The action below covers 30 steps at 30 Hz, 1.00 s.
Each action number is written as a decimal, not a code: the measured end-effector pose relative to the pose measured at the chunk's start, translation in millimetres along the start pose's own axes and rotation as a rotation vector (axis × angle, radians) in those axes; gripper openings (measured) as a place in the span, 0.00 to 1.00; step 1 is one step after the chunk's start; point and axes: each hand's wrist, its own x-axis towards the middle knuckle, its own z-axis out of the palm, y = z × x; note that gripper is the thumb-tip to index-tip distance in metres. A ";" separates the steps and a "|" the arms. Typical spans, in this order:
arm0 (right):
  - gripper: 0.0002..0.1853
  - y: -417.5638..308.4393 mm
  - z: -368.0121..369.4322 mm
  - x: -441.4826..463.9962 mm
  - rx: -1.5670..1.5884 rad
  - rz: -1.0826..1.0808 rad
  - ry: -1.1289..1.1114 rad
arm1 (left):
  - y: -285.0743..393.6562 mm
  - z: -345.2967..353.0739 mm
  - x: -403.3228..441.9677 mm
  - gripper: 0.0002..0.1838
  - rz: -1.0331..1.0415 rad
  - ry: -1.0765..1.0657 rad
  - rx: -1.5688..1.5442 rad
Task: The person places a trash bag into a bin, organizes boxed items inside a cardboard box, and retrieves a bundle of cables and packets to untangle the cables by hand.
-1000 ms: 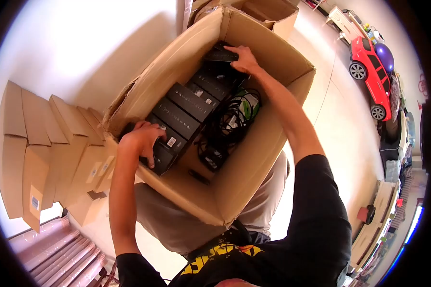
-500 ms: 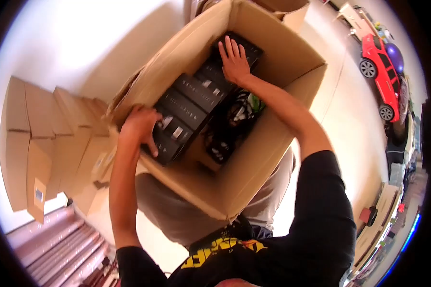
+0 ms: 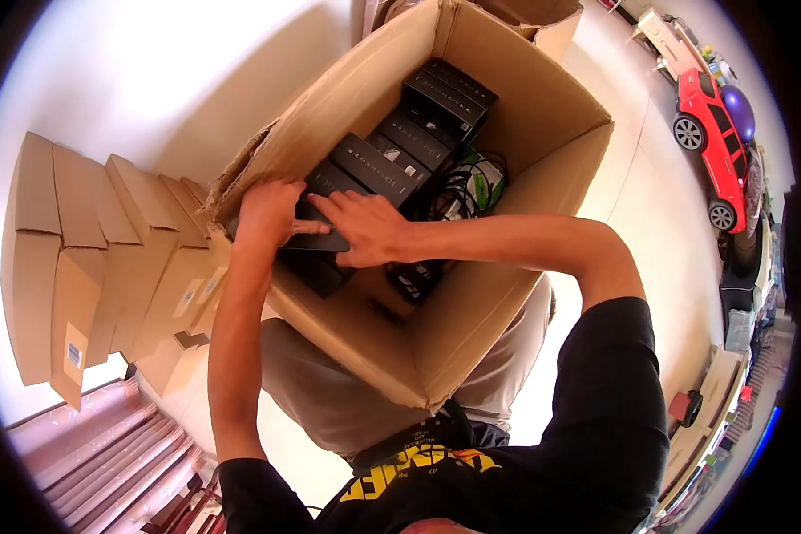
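A large open carton (image 3: 481, 329) holds a row of several black boxes (image 3: 376, 167) along its left side. My left hand (image 3: 274, 216) grips one black box (image 3: 322, 238) at the near left end of the row, which looks raised and tilted above a darker box. On the right side of that same box lies my right hand (image 3: 365, 228), its fingers pressed round the edge. Two black boxes (image 3: 450, 93) sit at the far end. Black cables (image 3: 458, 191) lie coiled beside the row, next to a green and white packet (image 3: 487, 184).
Folded brown cartons (image 3: 107, 258) stand at the left by the wall. Wrapped rolls (image 3: 120, 445) lie at the lower left. Another open carton (image 3: 556, 31) is behind. A red toy car (image 3: 710, 147) and a purple ball (image 3: 737, 113) are at the right.
My right hand has moved from the far boxes to the near left end of the row. Both hands now hold a black box there, which has risen and tilted.
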 end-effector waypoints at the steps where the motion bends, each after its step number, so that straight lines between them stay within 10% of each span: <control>1: 0.55 4.9 -9.6 -3.1 0.032 0.031 0.008 | 3.8 -1.9 0.5 0.41 -0.049 0.016 -0.034; 9: 0.53 132.0 -124.5 -24.9 -0.070 0.366 0.279 | 28.3 -9.0 9.7 0.44 0.021 0.416 -0.219; 21: 0.53 223.3 -10.8 29.8 -0.939 0.535 0.166 | 8.3 15.4 -5.0 0.39 0.138 -0.305 -0.174; 26: 0.54 218.8 -8.2 41.1 -0.512 0.796 0.271 | 13.5 15.3 -4.9 0.37 0.111 -0.322 -0.180; 30: 0.54 195.0 -23.9 29.9 -0.003 1.018 0.795 | 16.2 10.0 -3.2 0.36 0.107 -0.360 -0.210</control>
